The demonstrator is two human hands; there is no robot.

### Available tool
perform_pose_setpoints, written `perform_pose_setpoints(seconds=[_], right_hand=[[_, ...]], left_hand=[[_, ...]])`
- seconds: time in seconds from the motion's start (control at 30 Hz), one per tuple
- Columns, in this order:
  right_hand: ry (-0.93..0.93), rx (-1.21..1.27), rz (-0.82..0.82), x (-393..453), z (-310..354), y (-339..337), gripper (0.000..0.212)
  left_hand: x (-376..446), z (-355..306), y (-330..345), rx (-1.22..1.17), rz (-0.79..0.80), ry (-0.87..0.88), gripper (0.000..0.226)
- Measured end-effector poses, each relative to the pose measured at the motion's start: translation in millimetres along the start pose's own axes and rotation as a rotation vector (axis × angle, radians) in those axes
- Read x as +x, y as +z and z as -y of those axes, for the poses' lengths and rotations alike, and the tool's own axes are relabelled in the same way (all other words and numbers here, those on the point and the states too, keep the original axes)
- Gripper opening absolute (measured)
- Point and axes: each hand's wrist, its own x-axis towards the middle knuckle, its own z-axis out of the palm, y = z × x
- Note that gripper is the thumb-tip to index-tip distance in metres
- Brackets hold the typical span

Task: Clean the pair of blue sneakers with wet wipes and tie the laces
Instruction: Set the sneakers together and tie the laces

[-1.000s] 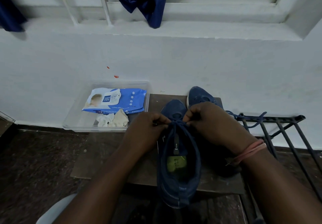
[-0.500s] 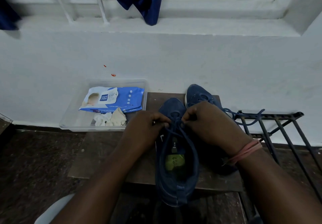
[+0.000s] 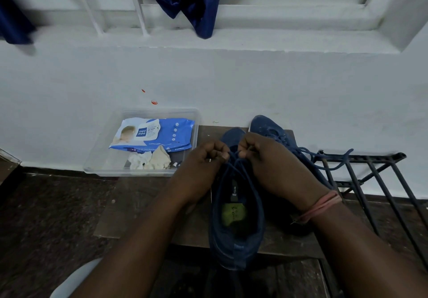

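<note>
The near blue sneaker (image 3: 236,235) lies on a brown wooden board (image 3: 143,207), toe pointing to the white wall (image 3: 254,82) and heel hanging just over the board's near edge. The left hand (image 3: 199,172) and right hand (image 3: 275,165) meet above its tongue, each with fingers curled and pinching a strand of its blue laces (image 3: 234,161), which run down toward the eyelets. The second blue sneaker (image 3: 271,128) lies just beside it on the right, partly hidden under the right hand; its loose lace (image 3: 328,158) trails onto a black metal rack (image 3: 370,175). Left of the shoes, a clear plastic tray (image 3: 99,163) holds a blue pack of wet wipes (image 3: 155,133) and crumpled used wipes (image 3: 150,159).
</note>
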Motion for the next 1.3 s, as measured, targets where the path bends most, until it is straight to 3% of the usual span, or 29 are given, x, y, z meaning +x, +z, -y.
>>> perform_pose_setpoints(seconds=[0.2, 0.33, 0.6, 0.73, 0.97, 1.13, 1.23, 1.3], right_hand=[[0.14, -0.092, 0.033, -3, -5, -9, 0.015], [0.158, -0.11, 0.082, -8, -4, -20, 0.011], [0.1, -0.176, 0.086, -12, 3, -15, 0.012], [0.093, -0.102, 0.067, -12, -1, -12, 0.012], [0.036, 0.108, -0.05, -10, -2, -9, 0.016], [0.142, 0.056, 0.027, -10, -6, -11, 0.01], [0.15, -0.012, 0.051, -12, -3, -12, 0.006], [0.144, -0.007, 0.032, -13, -2, -10, 0.009]], left_hand=[[0, -1, -6, 0.157, -0.123, -0.02, 0.007], [-8, 1, -12, 0.288, -0.073, 0.011, 0.014], [-13, -3, -16, 0.285, -0.005, 0.048, 0.017], [-14, -3, -12, 0.332, -0.053, 0.067, 0.008], [-14, -14, -8, 0.061, -0.139, 0.114, 0.009], [-12, -1, -22, 0.18, -0.054, -0.047, 0.009], [-15, 2, -22, 0.216, -0.012, -0.018, 0.018], [-17, 2, -16, 0.266, -0.072, 0.014, 0.011]])
